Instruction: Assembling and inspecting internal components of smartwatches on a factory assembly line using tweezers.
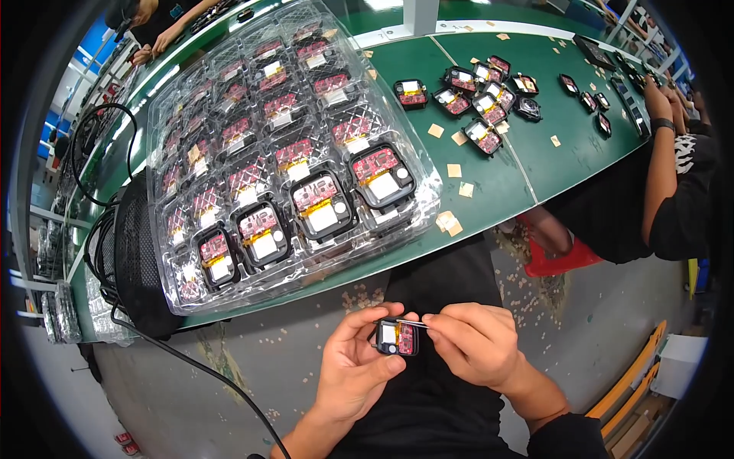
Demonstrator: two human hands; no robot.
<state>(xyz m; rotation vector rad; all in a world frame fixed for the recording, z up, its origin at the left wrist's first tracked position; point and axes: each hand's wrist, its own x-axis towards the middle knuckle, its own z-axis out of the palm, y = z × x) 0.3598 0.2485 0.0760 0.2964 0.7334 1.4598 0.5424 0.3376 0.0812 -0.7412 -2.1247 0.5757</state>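
Observation:
Over my lap, my left hand (345, 369) grips a small black watch-like case (408, 348) between thumb and fingers. Its open side faces up and shows a red circuit board, a white block and yellow film. My right hand (480, 346) pinches thin metal tweezers (413, 323), whose tips lie over the upper edge of the case. Whether the tips touch a part inside cannot be made out. Beyond my hands, a stack of clear plastic trays (430, 187) holds many similar cases. The four-cornered front pockets show uncovered ones, such as the case (381, 177) at the right corner.
More cases (489, 103) lie in a loose group on the green table (535, 153), among small tan paper squares (454, 170). A black cable (222, 376) hangs at left beside a black mesh chair back (145, 260). Co-workers sit at right and far left; a red stool (562, 260) stands at right.

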